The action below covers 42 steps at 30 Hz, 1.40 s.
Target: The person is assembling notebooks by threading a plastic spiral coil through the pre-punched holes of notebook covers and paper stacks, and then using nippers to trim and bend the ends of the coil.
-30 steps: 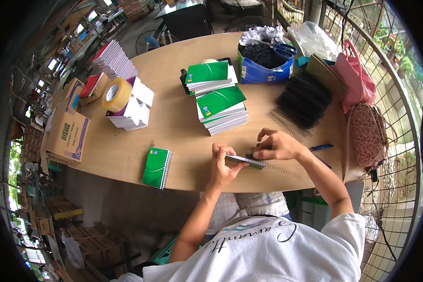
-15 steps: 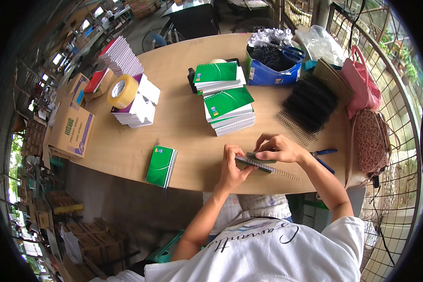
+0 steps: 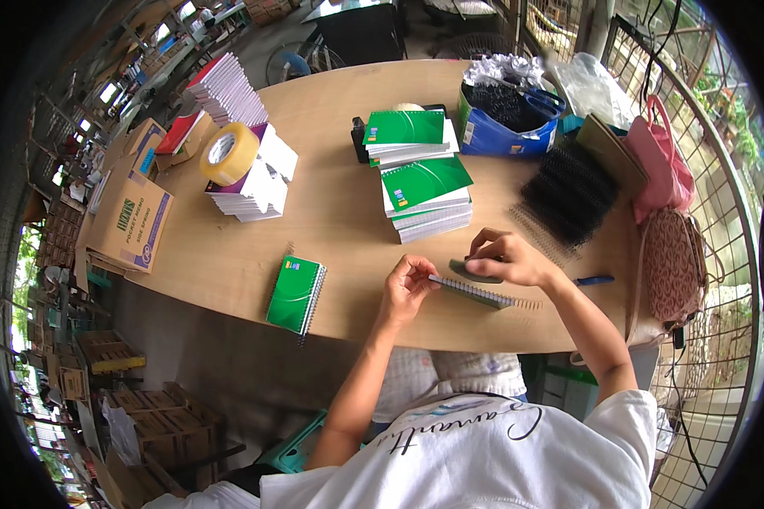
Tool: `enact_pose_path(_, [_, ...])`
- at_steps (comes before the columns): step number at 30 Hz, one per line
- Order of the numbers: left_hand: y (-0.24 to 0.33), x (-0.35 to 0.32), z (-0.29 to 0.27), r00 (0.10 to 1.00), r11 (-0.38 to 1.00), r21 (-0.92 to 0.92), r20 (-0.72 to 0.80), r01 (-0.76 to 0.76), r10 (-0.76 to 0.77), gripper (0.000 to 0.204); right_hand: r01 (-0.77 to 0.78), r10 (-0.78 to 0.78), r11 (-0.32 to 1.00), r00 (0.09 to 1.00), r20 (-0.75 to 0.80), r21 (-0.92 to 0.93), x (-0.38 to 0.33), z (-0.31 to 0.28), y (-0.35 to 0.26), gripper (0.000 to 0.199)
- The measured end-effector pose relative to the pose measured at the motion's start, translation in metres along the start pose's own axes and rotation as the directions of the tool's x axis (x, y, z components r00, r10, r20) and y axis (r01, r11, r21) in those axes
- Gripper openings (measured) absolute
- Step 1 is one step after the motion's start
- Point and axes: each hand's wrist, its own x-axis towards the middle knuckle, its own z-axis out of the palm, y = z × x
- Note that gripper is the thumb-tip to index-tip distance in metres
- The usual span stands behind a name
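Note:
In front of me is a small notebook (image 3: 482, 294), seen along its bound edge, with a wire coil (image 3: 526, 303) running through it and sticking out past its right end. My left hand (image 3: 409, 288) pinches the notebook's left end between thumb and fingers. My right hand (image 3: 509, 259) grips a dark greyish-green flat piece (image 3: 475, 271) just above the bound edge; its exact kind is unclear. To the left lies a green spiral notebook (image 3: 295, 293), its coil jutting beyond the near end. Green-covered notepads (image 3: 429, 204) are stacked beyond my hands.
Black wire coils (image 3: 570, 193) are piled at the right, near blue-handled pliers (image 3: 596, 280). A blue box (image 3: 509, 136) holds scissors and coils. Bags (image 3: 672, 267) line the right edge. Left are a tape roll (image 3: 229, 154) on stacked pads and a cardboard box (image 3: 136, 219).
My left hand has shifted left to the notebook's end, its fingers no longer lying along the bound edge. My right hand has lifted slightly with the flat piece. The view has shifted a little.

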Motion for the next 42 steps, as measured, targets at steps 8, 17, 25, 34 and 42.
enact_pose_path(8, [-0.001,0.001,0.001,1.0,0.998,-0.057,-0.006,-0.002,0.001,0.039,0.03,-0.031,0.997,0.999,0.013,0.074,0.014,0.001,0.0,0.057])
enact_pose_path(17, [0.022,-0.009,0.003,0.995,0.987,-0.16,-0.095,-0.002,-0.013,0.066,-0.244,0.016,0.923,0.798,-0.602,-0.298,-0.082,0.003,0.022,0.043])
enact_pose_path(25, [0.045,-0.02,0.016,0.978,0.998,-0.04,-0.2,0.045,-0.052,0.075,-0.577,0.013,0.546,0.731,-0.683,-0.607,-0.193,0.032,0.057,0.041])
enact_pose_path(34, [0.07,-0.02,0.029,0.981,0.994,0.059,-0.175,0.091,-0.079,0.084,0.131,-0.567,0.464,0.804,-0.18,-0.876,-0.055,0.0,-0.068,0.052])
enact_pose_path(42, [0.089,-0.021,0.02,0.977,0.987,0.058,-0.161,0.149,-0.138,0.089,0.384,-0.733,0.128,0.657,0.173,-0.914,-0.011,-0.005,-0.081,0.035])
